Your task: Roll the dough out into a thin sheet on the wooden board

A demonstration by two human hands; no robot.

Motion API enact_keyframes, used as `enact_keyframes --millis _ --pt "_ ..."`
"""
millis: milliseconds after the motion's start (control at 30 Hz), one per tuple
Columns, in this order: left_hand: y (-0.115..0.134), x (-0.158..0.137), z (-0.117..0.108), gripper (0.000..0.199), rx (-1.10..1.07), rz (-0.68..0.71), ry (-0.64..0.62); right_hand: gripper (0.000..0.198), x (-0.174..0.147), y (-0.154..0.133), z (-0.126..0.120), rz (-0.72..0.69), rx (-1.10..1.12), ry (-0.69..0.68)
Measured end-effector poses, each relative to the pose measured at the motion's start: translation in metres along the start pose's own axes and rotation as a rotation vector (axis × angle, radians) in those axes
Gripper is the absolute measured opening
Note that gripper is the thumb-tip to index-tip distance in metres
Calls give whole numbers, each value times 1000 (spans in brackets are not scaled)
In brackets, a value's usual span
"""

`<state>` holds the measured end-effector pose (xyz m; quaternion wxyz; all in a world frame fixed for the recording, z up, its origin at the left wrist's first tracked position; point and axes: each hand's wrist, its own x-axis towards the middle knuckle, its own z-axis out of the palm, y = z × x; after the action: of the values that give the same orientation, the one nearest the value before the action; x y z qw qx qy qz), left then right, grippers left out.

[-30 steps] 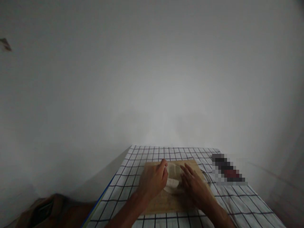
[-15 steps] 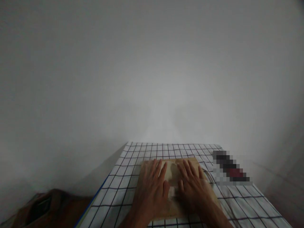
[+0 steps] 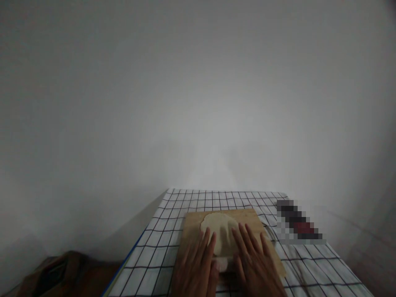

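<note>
A flat, roundish sheet of pale dough [image 3: 221,235] lies on a wooden board [image 3: 255,222]. My left hand [image 3: 198,264] is over the board's near left part, fingers stretched forward, the tips at the dough's left edge. On the other side, my right hand [image 3: 255,264] lies with its fingers spread, fingertips by the dough's right edge. Between the two thumbs shows a short light bar [image 3: 221,264], which looks like the middle of a rolling pin. Its ends are hidden under my palms, and neither hand is wrapped round it.
Under the board is a table with a white cloth [image 3: 161,243] in a black grid pattern. A blurred-out dark and red item [image 3: 301,225] lies at the table's right. A thin cord-like strand [image 3: 298,268] runs near it. A plain wall [image 3: 213,103] rises behind; a brown wooden object [image 3: 58,272] stands low at left.
Both hands have drawn back toward me, along with the light bar between them. More of the dough's far part is now uncovered.
</note>
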<state>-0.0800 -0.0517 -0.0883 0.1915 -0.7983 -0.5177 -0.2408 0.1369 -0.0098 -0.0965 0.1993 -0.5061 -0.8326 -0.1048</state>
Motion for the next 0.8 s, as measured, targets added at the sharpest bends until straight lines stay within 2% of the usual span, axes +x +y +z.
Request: enact_keyframes --millis 133,200,333,467,600,800 --pt "-5 2 -4 44 -97 -110 -11 56 1 0 -5 12 43 -25" --pt "-11 19 -10 34 -101 -171 -19 54 10 0 -11 49 84 -49" --pt "-21 58 -26 30 -90 -256 -94 54 35 -3 -23 137 153 -139" --pt "-15 56 -20 26 -180 -191 -93 57 44 -7 -17 185 98 -165" --pt "-12 46 -11 31 -210 -210 -155 55 39 -2 -8 138 109 -107" --pt "-52 88 -24 30 -178 -117 -225 53 64 -1 -23 167 93 -141"
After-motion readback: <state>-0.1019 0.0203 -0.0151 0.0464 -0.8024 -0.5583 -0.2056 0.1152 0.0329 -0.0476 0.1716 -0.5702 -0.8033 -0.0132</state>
